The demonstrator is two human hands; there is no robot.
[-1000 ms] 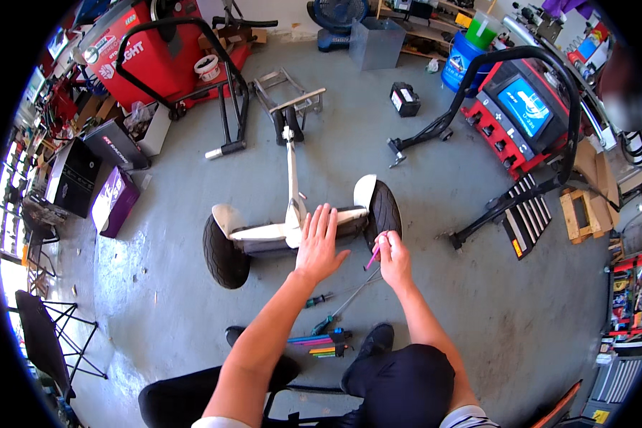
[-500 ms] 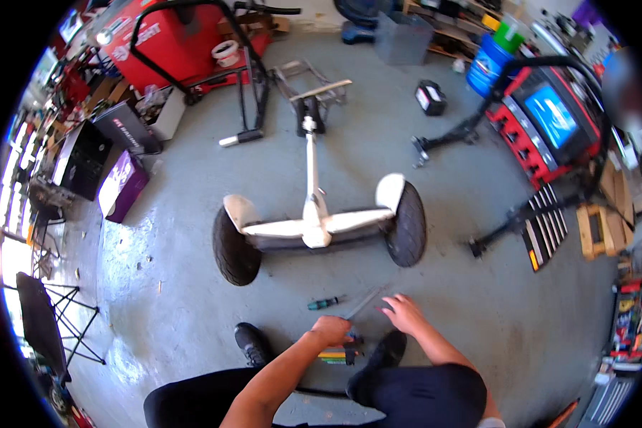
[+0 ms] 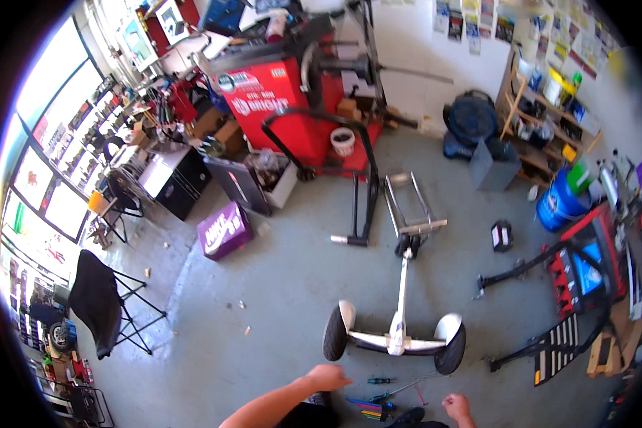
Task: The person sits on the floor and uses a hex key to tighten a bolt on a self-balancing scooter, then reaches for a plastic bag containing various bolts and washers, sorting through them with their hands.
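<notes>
My left hand [image 3: 328,376] hovers left of the tools; its fingers point right and blur, so its grip is unclear. My right hand [image 3: 458,406] is at the lower right with its fingers curled, and anything inside is hidden. Between them on the floor lie a short teal-and-black screwdriver [image 3: 381,381] and a long-shafted screwdriver [image 3: 407,386]. A thin red rod [image 3: 419,396] lies nearby. Nearer me is a set of coloured hex keys [image 3: 371,413], close to my shoe [image 3: 409,416]. Beyond the tools stands a white two-wheeled self-balancing scooter [image 3: 397,344].
A black folding chair [image 3: 96,303] stands at left, with a purple shoebox [image 3: 225,230] beyond it. Black tubular frames [image 3: 364,192] and a metal frame [image 3: 414,203] lie farther off. At right are a red machine with a screen [image 3: 588,267], a black box [image 3: 501,235] and a blue bucket [image 3: 560,202].
The view has swung up and left, so the scooter sits lower. My left hand has let go of the long screwdriver, which now lies on the floor. My hands are farther apart.
</notes>
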